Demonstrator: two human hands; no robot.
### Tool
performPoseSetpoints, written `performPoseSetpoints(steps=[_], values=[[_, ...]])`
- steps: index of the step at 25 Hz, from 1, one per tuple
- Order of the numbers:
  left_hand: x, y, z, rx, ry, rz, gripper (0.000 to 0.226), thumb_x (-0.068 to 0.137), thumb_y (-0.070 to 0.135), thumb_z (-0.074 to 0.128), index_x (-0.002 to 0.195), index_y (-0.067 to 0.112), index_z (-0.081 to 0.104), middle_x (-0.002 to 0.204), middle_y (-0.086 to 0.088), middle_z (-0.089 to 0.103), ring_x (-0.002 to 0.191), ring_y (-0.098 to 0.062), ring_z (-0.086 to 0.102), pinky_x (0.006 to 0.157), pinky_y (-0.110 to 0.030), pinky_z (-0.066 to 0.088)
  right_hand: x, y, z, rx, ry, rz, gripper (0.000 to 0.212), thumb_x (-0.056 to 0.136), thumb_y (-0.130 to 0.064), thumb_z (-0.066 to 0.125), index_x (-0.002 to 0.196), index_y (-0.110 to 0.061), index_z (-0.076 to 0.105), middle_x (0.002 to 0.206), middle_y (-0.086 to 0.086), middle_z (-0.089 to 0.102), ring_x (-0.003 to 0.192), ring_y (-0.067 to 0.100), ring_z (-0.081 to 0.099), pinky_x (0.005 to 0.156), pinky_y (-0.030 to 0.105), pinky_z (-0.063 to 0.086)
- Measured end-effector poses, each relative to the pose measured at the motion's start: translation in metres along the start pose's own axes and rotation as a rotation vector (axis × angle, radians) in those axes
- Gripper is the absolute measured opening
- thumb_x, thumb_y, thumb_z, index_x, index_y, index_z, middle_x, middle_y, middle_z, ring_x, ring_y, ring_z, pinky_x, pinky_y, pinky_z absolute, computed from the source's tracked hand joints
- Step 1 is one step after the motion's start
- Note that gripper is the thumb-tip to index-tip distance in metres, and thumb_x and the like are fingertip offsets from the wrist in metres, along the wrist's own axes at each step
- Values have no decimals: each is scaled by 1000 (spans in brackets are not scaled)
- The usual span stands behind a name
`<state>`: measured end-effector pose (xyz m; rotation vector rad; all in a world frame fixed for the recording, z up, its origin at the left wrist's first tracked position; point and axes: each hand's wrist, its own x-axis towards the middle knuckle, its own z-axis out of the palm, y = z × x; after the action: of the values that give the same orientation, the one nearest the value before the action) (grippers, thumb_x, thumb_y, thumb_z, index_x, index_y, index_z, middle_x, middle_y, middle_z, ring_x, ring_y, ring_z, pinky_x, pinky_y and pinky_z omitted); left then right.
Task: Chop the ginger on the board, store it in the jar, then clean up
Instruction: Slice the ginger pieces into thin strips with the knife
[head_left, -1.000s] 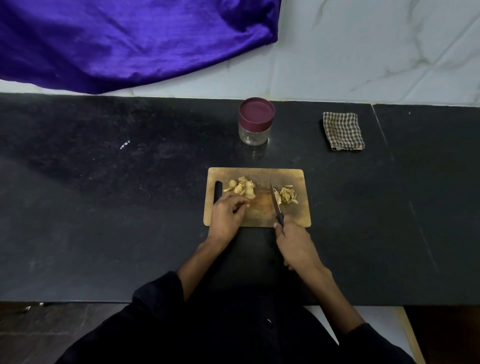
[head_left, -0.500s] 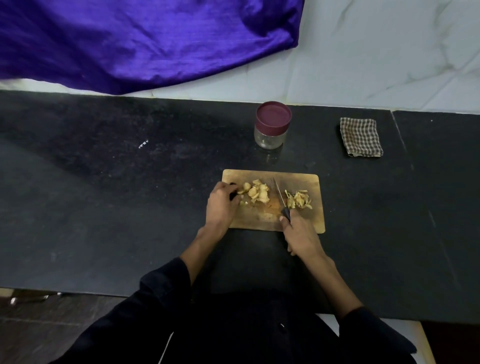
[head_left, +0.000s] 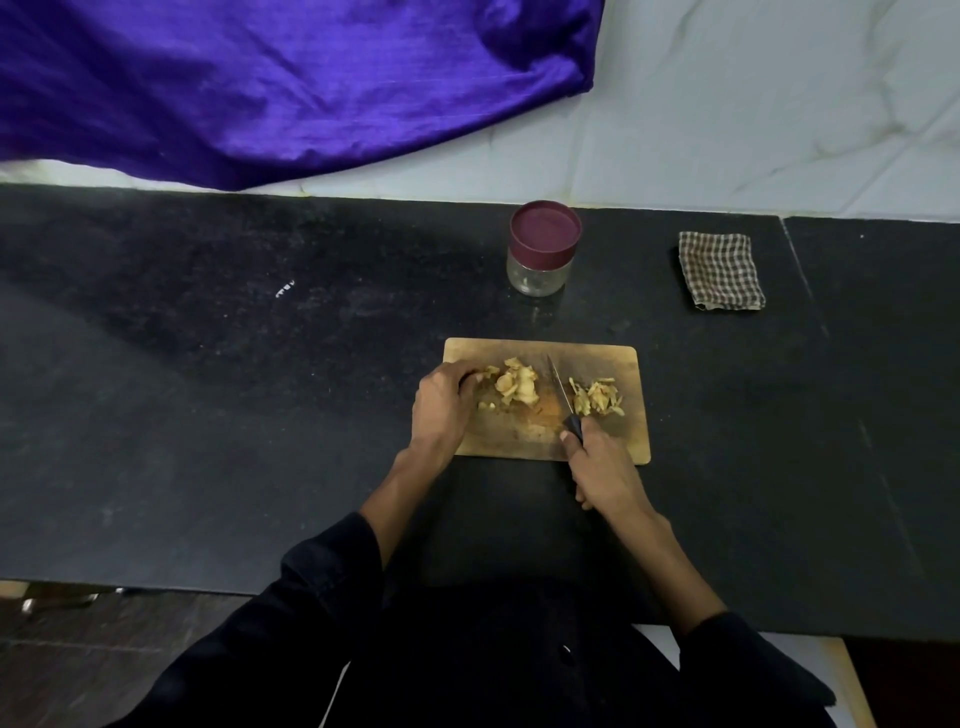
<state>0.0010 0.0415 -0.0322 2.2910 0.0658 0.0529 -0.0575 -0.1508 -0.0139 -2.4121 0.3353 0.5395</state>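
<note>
Over the last second the left hand has slid from the near edge of the rectangular wooden cutting board up to the coarse pile of pale yellow ginger pieces, its curled fingers now pressing that pile's left side. The right hand stays clenched round the black-handled kitchen knife — blade between that pile and the finer slivers. Chopping looks unfinished — the maroon-lidded clear jar is closed beyond the board.
</note>
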Motion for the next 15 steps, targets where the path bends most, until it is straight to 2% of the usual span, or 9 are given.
performPoseSetpoints(steps=[2,6,11,15], values=[[-1,2,0,-20,7,12,18,93,16,58,108,13,68,100,-3,68,87,-15,64,80,-34,54,0,0,0,-2,0,-5,14,105,-31,40,105,-18,44,77,9,65,54,20,65,53,39,59],[-1,12,0,-81,-17,33,17,92,8,59,106,11,67,105,-3,63,91,-10,60,81,-23,51,1,1,1,1,1,-8,15,105,-31,40,108,-17,47,79,8,65,56,20,66,56,41,60],[-4,17,9,25,-116,27,31,93,6,53,123,7,62,120,-6,56,106,-15,56,88,-12,38,1,2,0,4,-5,-16,18,106,-31,39,109,-15,46,79,8,64,54,21,66,47,34,57],[-5,14,10,73,-172,14,33,94,8,49,125,10,61,118,-8,52,103,-19,56,83,-15,38,2,4,1,5,7,-23,20,105,-31,40,109,-13,48,79,7,64,60,22,67,58,42,60]])
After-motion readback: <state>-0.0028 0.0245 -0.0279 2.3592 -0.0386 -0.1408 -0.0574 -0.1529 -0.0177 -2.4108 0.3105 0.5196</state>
